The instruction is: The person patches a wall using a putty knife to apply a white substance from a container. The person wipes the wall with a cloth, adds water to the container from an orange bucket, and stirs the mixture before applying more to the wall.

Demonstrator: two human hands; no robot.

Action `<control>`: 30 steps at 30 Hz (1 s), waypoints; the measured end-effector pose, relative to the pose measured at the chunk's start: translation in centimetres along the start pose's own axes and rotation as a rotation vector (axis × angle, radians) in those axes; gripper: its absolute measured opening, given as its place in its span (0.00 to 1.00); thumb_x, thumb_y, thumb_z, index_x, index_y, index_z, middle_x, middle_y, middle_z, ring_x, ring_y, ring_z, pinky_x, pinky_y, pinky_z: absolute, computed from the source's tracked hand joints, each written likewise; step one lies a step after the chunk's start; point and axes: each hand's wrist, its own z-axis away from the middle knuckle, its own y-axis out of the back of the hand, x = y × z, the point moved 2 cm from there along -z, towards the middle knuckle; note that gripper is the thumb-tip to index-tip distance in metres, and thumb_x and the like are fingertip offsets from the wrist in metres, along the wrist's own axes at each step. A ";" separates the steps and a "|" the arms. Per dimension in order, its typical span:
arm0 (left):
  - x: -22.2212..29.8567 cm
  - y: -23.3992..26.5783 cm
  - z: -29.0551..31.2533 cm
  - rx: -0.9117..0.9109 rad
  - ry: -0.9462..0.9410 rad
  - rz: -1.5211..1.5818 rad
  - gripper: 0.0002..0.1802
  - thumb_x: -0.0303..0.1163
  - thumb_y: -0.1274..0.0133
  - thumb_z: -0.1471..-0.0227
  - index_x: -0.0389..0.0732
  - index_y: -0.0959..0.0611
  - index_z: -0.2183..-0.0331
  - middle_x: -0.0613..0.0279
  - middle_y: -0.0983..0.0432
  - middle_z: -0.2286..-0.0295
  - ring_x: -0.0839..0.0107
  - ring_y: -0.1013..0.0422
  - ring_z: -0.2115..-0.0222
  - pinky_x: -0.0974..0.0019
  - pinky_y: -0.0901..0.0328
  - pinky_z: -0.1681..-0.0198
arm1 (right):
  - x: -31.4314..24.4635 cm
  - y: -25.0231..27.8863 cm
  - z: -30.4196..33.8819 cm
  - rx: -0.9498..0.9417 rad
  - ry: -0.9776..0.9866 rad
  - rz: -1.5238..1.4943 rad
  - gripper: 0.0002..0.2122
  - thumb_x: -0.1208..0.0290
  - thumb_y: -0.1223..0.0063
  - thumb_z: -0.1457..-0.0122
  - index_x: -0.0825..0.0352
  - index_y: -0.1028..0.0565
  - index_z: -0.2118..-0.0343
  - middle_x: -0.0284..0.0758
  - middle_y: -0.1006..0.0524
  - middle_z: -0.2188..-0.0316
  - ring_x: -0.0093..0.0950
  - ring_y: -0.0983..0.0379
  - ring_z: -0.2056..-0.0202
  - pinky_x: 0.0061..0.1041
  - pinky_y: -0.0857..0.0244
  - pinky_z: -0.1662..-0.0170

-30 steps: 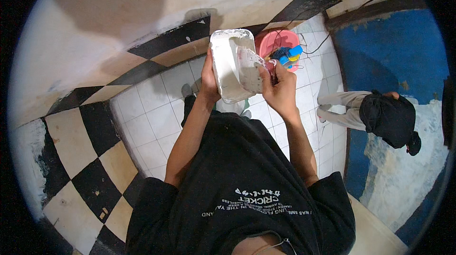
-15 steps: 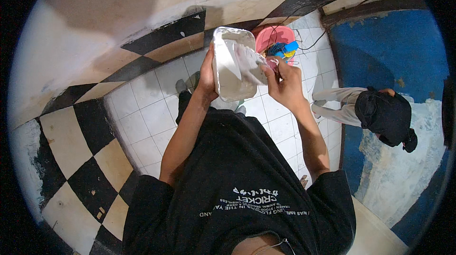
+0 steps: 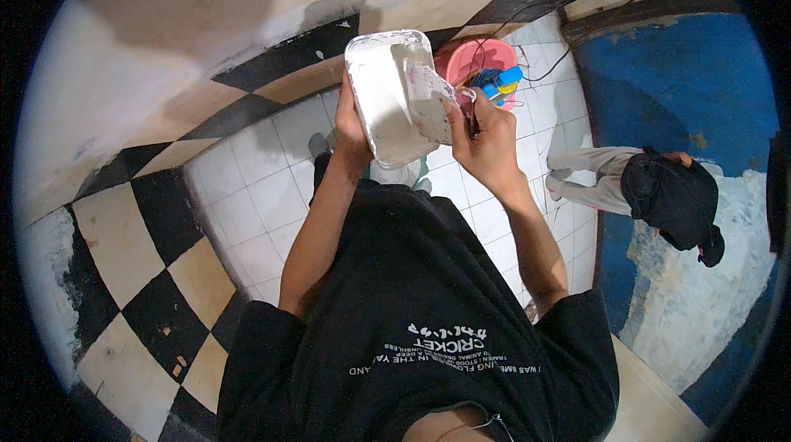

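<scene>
Black-and-cream checkered wall [image 3: 165,302] runs along the left, meeting a white tiled floor [image 3: 259,154]; on the right, a co-worker in black and pale trousers [image 3: 671,199] stands by a blue wall [image 3: 659,96]. Centrally, a white rectangular tub [image 3: 387,37] holds smooth white paste [image 3: 383,100]. By its look, the step in hand is working or gathering paste with a broad, paste-smeared scraper [image 3: 430,100], tilted over the tub's right half; blade contact is unclear. The next move seems to call for a steady tub and a controlled blade angle. Both forearms reach far, elbows bent. The left hand [image 3: 353,133] cradles the tub's left side, some fingers hidden; the right hand [image 3: 490,141] pinches the scraper's reddish handle, thumb against the blade.
</scene>
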 end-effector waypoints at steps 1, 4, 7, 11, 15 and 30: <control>-0.1 0.1 0.2 -0.008 -0.093 -0.207 0.30 0.51 0.75 0.37 0.41 0.38 0.44 0.54 0.32 0.52 0.63 0.32 0.53 0.59 0.37 0.48 | 0.0 -0.5 0.4 0.025 0.030 0.004 0.05 0.78 0.47 0.47 0.72 0.31 0.74 0.44 0.32 0.87 0.40 0.34 0.86 0.32 0.43 0.82; -0.2 0.0 0.8 -0.010 -0.256 -0.602 0.30 0.50 0.77 0.37 0.41 0.39 0.43 0.55 0.33 0.52 0.64 0.33 0.53 0.60 0.37 0.48 | -0.7 -1.9 1.1 0.048 0.086 0.037 0.05 0.78 0.46 0.47 0.72 0.29 0.70 0.41 0.31 0.87 0.33 0.32 0.87 0.27 0.42 0.82; -0.8 0.2 0.7 0.042 -0.183 -0.479 0.29 0.50 0.78 0.36 0.42 0.38 0.44 0.56 0.33 0.53 0.66 0.33 0.54 0.61 0.36 0.49 | -1.2 -2.9 1.6 0.101 0.088 0.002 0.05 0.78 0.46 0.46 0.72 0.29 0.69 0.44 0.29 0.84 0.38 0.28 0.84 0.30 0.39 0.80; -1.1 0.5 0.9 0.085 -0.128 -0.432 0.28 0.49 0.77 0.36 0.41 0.36 0.47 0.57 0.31 0.55 0.67 0.32 0.55 0.62 0.35 0.51 | -1.8 -2.9 2.0 0.039 0.016 0.025 0.05 0.78 0.46 0.46 0.71 0.30 0.69 0.45 0.27 0.82 0.41 0.27 0.81 0.31 0.37 0.79; -1.6 1.8 0.9 0.107 -0.154 -0.471 0.28 0.50 0.76 0.36 0.41 0.34 0.47 0.58 0.30 0.56 0.68 0.32 0.56 0.64 0.35 0.52 | -2.7 -2.9 1.7 0.014 0.010 -0.020 0.05 0.77 0.49 0.46 0.72 0.32 0.70 0.51 0.27 0.81 0.48 0.28 0.79 0.39 0.35 0.77; -4.4 7.4 1.4 0.204 -0.028 -0.102 0.29 0.48 0.64 0.43 0.37 0.33 0.48 0.51 0.31 0.54 0.58 0.33 0.53 0.56 0.37 0.49 | -2.1 -3.9 0.7 0.028 -0.084 -0.085 0.06 0.77 0.46 0.48 0.74 0.30 0.74 0.49 0.30 0.85 0.43 0.28 0.82 0.34 0.40 0.80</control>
